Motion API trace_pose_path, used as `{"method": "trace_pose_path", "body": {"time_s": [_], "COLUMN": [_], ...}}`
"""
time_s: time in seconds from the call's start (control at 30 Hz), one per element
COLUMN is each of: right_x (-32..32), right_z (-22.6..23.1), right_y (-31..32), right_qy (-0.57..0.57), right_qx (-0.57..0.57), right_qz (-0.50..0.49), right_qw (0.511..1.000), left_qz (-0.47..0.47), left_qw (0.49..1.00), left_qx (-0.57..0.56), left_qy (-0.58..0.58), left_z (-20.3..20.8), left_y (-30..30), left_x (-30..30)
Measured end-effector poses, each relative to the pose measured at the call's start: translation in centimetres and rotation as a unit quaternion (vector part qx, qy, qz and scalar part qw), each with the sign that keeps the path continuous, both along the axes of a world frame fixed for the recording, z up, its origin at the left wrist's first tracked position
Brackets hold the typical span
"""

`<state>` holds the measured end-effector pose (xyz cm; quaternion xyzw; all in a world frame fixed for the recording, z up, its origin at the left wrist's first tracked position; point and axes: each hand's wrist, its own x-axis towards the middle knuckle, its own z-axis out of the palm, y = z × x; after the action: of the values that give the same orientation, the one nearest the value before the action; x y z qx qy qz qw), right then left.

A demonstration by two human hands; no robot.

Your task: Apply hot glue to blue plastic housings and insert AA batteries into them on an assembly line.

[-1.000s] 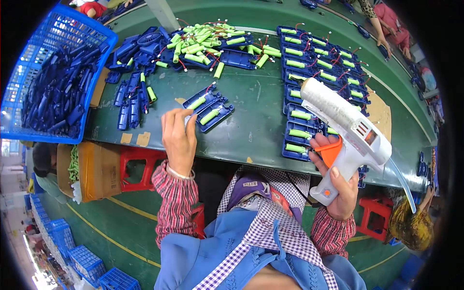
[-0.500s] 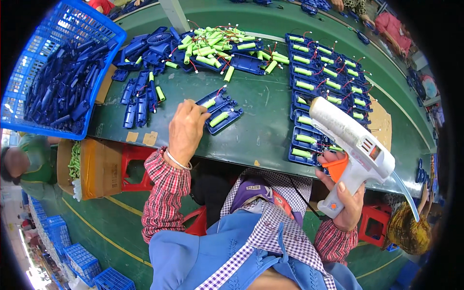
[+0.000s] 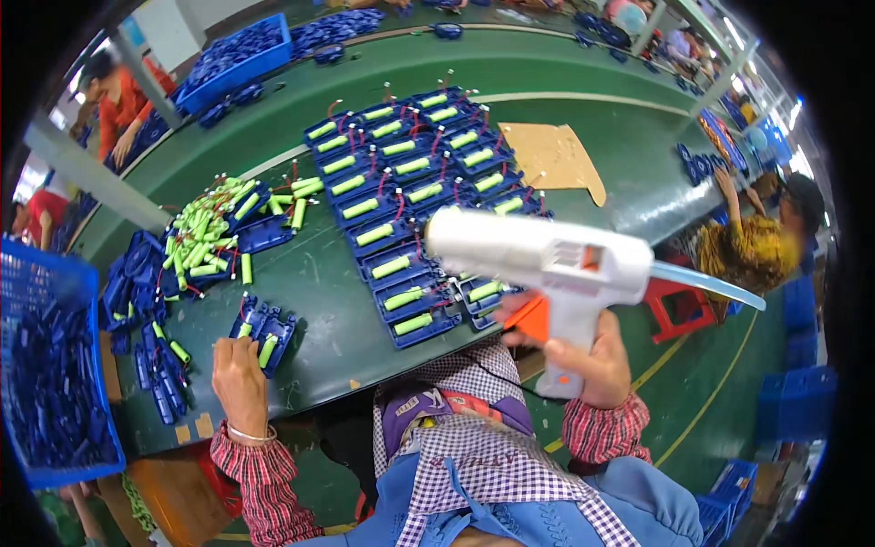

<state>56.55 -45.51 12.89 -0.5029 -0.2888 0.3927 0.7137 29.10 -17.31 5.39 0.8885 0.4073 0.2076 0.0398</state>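
My right hand (image 3: 591, 363) is wrapped round the handle of a white hot glue gun (image 3: 547, 251) with an orange trigger. A clear blue-tinted glue stick (image 3: 711, 284) pokes out of its back end. The nozzle points left, above the near right part of the rows of filled casings (image 3: 392, 228). At the near edge of the table, my left hand (image 3: 239, 387) has its fingers closed at the near end of a blue plastic casing (image 3: 248, 314) with a green battery cell inside; the fingers partly cover it. Right beside it lies another blue casing (image 3: 283, 330) holding a green cell (image 3: 267, 351).
Loose green cells with red wires (image 3: 205, 228) are heaped on blue casings at the left. A blue crate (image 3: 109, 428) full of blue parts stands at the far left. Flat cardboard (image 3: 551, 159) lies behind the rows. Co-workers sit at the right and back left.
The view has swung to the right, so the table's things appear further left. My left hand stays at the two casings. The glue gun is now more level, with its nozzle pointing left.
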Motion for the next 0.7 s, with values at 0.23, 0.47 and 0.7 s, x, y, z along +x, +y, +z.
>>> {"method": "trace_pose_path", "body": {"time_s": [0.23, 0.47, 0.7], "right_x": [3.5, 4.1, 4.9], "right_z": [0.9, 0.7, -1.0], "right_y": [-2.6, -4.8, -5.4], "right_qy": [-0.064, -0.047, -0.062], "right_qx": [0.049, 0.051, 0.032], "right_qz": [-0.226, -0.230, -0.231], "right_qw": [0.971, 0.971, 0.970], "left_qz": [-0.218, -0.345, -0.307], "left_qw": [0.970, 0.938, 0.951], "left_qx": [0.087, 0.041, 0.038], "left_qy": [-0.064, -0.014, 0.014], "left_z": [3.7, 2.1, -0.1], "left_y": [-3.6, -7.5, -8.0], "left_x": [14.0, 31.7, 35.3]}}
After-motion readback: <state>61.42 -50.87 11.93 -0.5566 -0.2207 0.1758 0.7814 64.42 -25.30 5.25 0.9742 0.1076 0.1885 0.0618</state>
